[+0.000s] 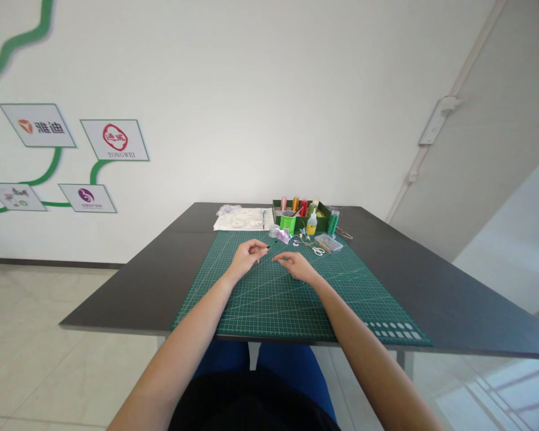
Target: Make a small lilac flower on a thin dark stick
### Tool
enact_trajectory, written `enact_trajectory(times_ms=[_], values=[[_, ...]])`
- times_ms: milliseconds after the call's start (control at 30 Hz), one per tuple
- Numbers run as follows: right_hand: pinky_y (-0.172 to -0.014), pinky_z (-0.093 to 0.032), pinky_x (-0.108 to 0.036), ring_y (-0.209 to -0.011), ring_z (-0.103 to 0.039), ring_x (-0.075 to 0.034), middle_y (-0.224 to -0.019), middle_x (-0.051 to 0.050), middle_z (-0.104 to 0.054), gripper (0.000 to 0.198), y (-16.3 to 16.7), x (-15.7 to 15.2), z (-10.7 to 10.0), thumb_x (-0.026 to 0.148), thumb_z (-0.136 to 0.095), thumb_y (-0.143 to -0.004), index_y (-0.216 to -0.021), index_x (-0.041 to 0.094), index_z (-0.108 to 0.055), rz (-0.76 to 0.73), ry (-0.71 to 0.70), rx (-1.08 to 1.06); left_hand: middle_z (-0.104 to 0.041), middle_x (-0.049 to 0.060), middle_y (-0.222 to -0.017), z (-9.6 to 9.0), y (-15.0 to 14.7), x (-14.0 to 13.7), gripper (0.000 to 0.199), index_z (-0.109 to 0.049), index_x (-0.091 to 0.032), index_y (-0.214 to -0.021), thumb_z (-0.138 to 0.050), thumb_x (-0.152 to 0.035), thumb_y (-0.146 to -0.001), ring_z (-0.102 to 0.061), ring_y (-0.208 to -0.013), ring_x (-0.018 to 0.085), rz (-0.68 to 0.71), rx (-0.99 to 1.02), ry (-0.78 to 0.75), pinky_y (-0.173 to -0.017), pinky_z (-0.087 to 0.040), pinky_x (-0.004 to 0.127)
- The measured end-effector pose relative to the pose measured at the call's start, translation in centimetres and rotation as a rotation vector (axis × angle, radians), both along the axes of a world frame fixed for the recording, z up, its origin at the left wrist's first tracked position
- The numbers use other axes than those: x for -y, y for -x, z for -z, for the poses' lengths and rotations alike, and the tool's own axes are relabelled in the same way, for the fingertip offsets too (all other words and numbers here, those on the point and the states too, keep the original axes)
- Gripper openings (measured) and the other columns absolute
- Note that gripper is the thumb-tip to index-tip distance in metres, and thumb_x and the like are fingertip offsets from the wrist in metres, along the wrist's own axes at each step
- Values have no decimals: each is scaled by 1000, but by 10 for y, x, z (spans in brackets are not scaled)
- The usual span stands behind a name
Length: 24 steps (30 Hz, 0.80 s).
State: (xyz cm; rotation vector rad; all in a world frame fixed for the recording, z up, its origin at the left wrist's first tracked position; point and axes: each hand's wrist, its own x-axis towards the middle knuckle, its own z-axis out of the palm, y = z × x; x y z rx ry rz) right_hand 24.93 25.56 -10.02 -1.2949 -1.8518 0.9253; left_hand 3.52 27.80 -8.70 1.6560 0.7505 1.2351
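My left hand (pixel 248 256) is pinched over the cutting mat, holding a thin dark stick (pixel 272 244) that points up and to the right. Just to its right, my right hand (pixel 295 265) has its thumb and fingertips drawn together, low above the mat. Whatever lies between those fingertips is too small to make out. Beyond the hands lie a purple flower-like piece (pixel 282 236), several thin-stemmed small pieces (pixel 302 238) and white-handled scissors (pixel 318 251). The green gridded cutting mat (pixel 269 305) spreads under both hands.
Behind stand a bright green can (pixel 288 223), a glue bottle (pixel 311 224), a green spool (pixel 333 222) and a dark green box (pixel 324 219) with several thread spools. A clear case (pixel 329 243) and pliers (pixel 344 233) lie right; printed paper (pixel 242 219) lies back left on the dark table (pixel 161 269).
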Motion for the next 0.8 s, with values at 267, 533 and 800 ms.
enact_trajectory(times_ms=[267,533,800], values=[[-38,-27,-21,-33,-33,-10,-37,9,-39,32,2,5,-4,27,-54,-91,-105,10,-76,-48,46,39,-58,-3,-60,2,2,-5,30,-72,-13,-90,-76,-39,-75,-47,-49,9,-153,-10,-50,-52,-37,22],[-39,-26,-21,-33,-32,-9,-38,9,-38,32,2,4,-4,32,-55,-90,-101,11,-76,-46,48,36,-69,5,-82,6,4,-10,30,-76,-12,-96,-72,-35,-77,-50,-52,9,-210,-33,-73,-52,-41,23],[-39,-25,-21,-34,-32,-10,-39,9,-37,32,1,4,-3,30,-52,-91,-101,11,-75,-48,47,46,-70,5,-82,7,5,-11,30,-78,-14,-98,-73,-34,-77,-51,-52,9,-238,-32,-80,-53,-41,24]])
